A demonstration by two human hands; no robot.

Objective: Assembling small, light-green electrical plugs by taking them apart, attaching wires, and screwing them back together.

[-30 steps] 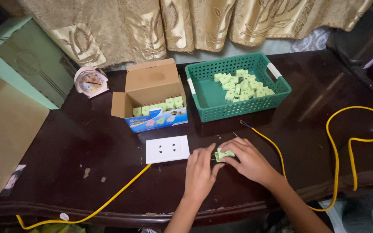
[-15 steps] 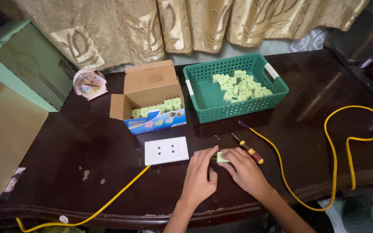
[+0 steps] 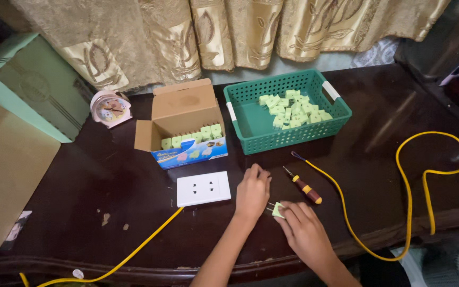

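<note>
My right hand (image 3: 305, 231) grips a small light green plug (image 3: 276, 210) with metal prongs pointing left, near the table's front edge. Beside it, my left hand (image 3: 252, 191) rests palm down on the dark table, fingers loosely curled, between the plug and a white socket plate (image 3: 203, 188). A small screwdriver (image 3: 304, 186) with a dark red and yellow handle lies just right of my left hand. A yellow cable (image 3: 134, 252) runs from the socket plate toward the front left.
A green plastic basket (image 3: 251, 125) at the back holds several green plugs (image 3: 293, 109). An open cardboard box (image 3: 181, 125) with more plugs stands left of it. A small clock (image 3: 111, 108), large boxes (image 3: 22, 122) at left, and a looping yellow cable (image 3: 426, 175) at right.
My right hand pulled back toward me, uncovering the screwdriver. My left hand shifted away from the plug and now lies on the table near the socket plate.
</note>
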